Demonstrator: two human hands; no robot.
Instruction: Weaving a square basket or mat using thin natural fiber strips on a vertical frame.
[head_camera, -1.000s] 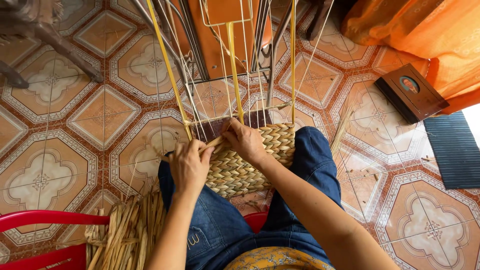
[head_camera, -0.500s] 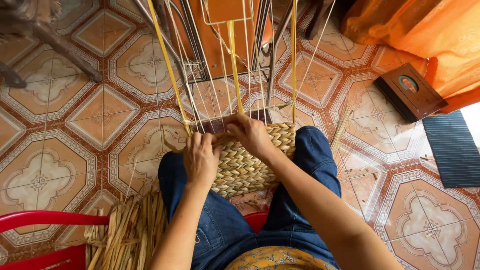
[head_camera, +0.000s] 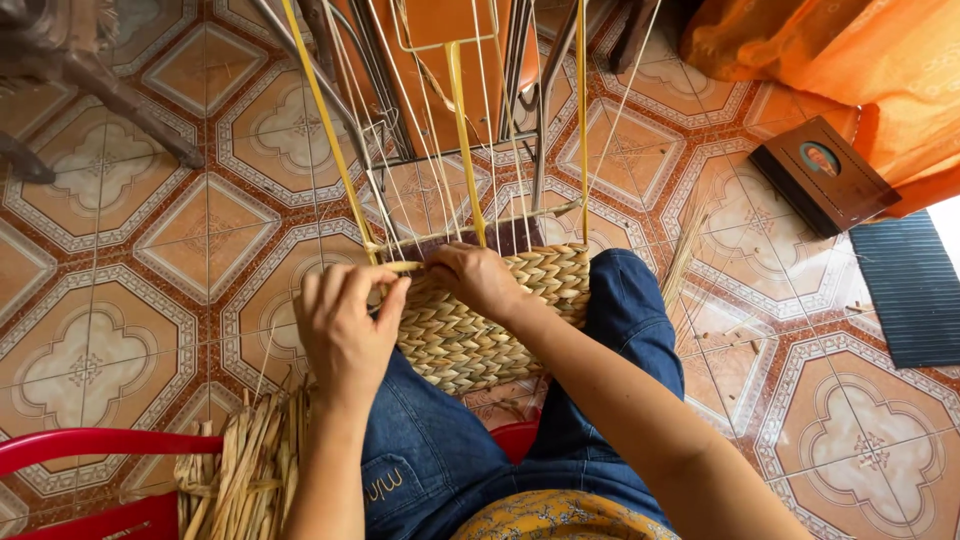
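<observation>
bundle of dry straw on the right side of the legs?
No, the bundle of dry straw lies on the tiled floor beside the left leg, by the red chair frame.

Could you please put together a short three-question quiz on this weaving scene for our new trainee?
1. True or false: both hands rest at the top edge of the woven straw mat.
2. Where does the bundle of loose dried straw lie? A) on the floor by the person's left leg B) on the dark mat at the right C) on the wooden box
3. What colour are the flat upright strips that rise from the weave?

Key
1. True: the left hand and the right hand both sit at the upper edge, where the thin strings meet it.
2. A
3. Yellow
</observation>
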